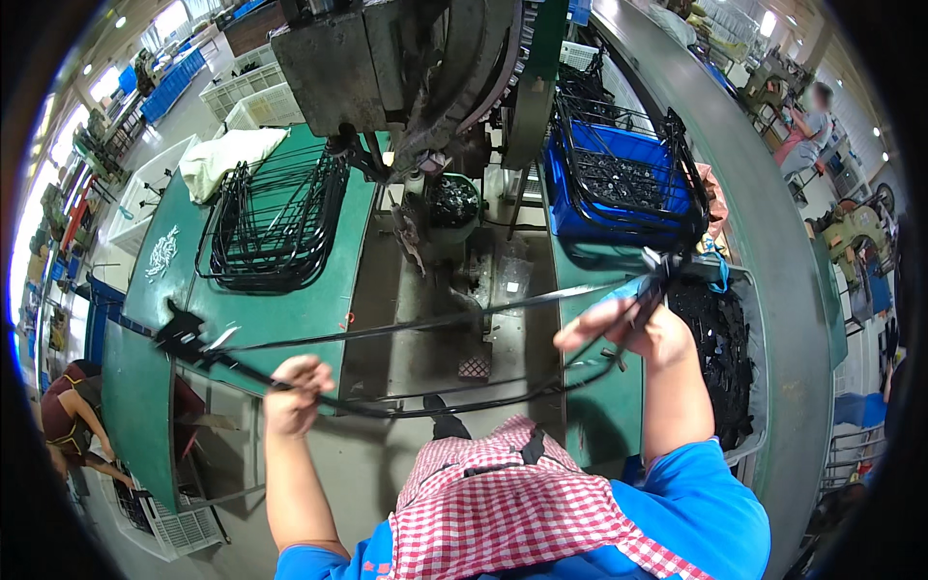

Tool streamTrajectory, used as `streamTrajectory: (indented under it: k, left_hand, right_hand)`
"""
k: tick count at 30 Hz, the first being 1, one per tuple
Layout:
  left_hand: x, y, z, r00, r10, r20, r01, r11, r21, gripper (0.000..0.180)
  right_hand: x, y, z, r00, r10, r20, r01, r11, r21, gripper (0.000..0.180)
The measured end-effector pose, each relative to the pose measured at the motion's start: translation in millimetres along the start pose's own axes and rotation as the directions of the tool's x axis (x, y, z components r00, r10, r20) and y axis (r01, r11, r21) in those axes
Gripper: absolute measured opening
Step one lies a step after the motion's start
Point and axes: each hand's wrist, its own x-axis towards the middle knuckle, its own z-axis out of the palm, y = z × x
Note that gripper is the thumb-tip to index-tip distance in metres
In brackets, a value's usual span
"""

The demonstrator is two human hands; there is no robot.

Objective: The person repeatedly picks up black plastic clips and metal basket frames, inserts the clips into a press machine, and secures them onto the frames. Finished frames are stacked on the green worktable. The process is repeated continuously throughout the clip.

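Note:
A black metal rod frame (464,401) is stretched across in front of me, above the gap between two green tables. My left hand (295,391) is closed round its near rod at the left. Dark fittings (184,338) stick out beyond that hand at the frame's left end. Toward the right end, my right hand (643,333) grips the frame by a dark corner piece, partly blurred. A stack of similar black frames (275,227) lies on the left green table, and more frames (619,208) rest over a blue crate at the right.
A large press machine (416,68) stands straight ahead, with a bucket of small dark parts (452,198) below. Small pale pieces (162,253) and white cloth (232,159) lie at left. A bin (759,387) of black parts is at my right. Another person (77,416) bends at far left.

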Motion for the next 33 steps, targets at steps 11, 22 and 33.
streamTrajectory:
  k: [11,22,33]
  left_hand:
    - [-7.1,-181.8,153.3,0.969,0.004,0.245,-0.033,0.993,0.114,0.11]
    - [68.9,-58.8,37.9,0.94,-0.284,0.187,0.295,0.955,-0.031,0.088]
    - [119.4,16.6,33.7,0.789,-0.513,0.338,0.477,0.858,0.191,0.087]
  right_hand:
    - [90.6,139.6,53.3,0.847,0.356,-0.394,-0.319,0.935,0.158,0.031]
    - [188.8,213.6,-126.0,0.618,-0.5,-0.607,-0.494,0.354,-0.794,0.018]
    - [228.0,244.6,-197.4,0.653,-0.312,-0.69,-0.734,-0.036,-0.678,0.047]
